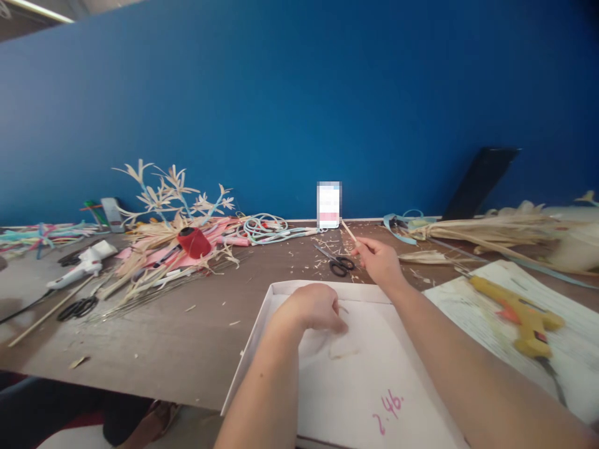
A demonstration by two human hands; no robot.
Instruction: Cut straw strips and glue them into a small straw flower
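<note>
Head view: right fingers [362,245] are pinching a stick [348,230] beyond the twelve-o'clock tray edge [365,293]. Left fingers [337,320], grip unclear, are leaving six-o'clock room.

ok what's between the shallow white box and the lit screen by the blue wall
The head view shows black-handled scissors and scattered pale scraps on the brown tabletop between the shallow white box and the lit screen.
</note>
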